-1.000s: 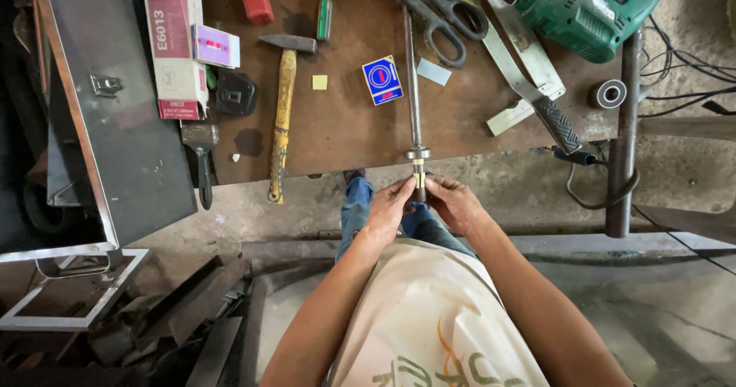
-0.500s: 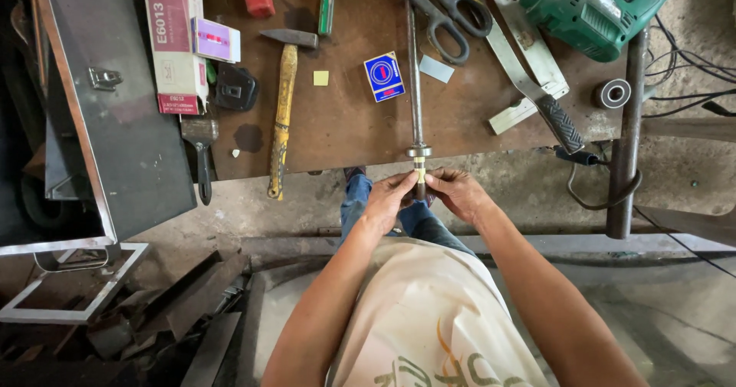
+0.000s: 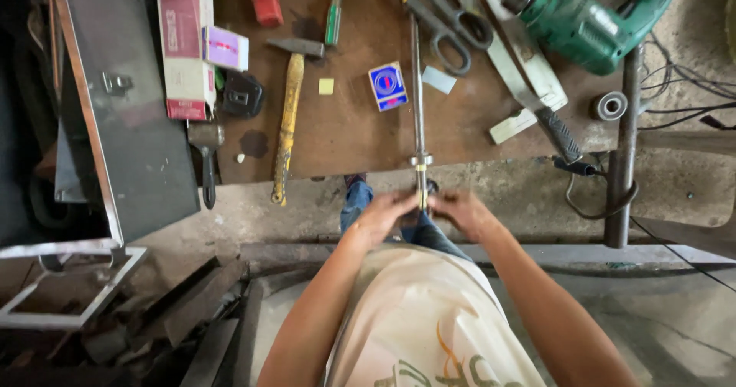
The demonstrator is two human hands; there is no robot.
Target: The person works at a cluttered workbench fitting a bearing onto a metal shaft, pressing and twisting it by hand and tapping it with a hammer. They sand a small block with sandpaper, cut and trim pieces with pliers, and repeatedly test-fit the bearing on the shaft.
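Observation:
A long thin metal rod (image 3: 418, 88) lies on the brown board (image 3: 345, 134) and sticks out past its near edge, with a small metal collar (image 3: 420, 160) and a yellowish band on it. My left hand (image 3: 383, 217) and my right hand (image 3: 458, 209) meet at the rod's near end, fingers closed around it from both sides. The very tip of the rod is hidden between my fingers. A small blue and red box (image 3: 388, 86) lies just left of the rod.
On the board lie a wooden-handled hammer (image 3: 289, 103), a green screwdriver (image 3: 333, 15), big shears (image 3: 445, 19), a green electric drill (image 3: 590, 23) and a long carton (image 3: 184, 42). A steel pipe (image 3: 625, 126) stands at the right, a grey metal sheet (image 3: 130, 118) at the left. Scrap metal lies lower left.
My hands have slid back along the rod toward my body, and the collar now shows bare above them.

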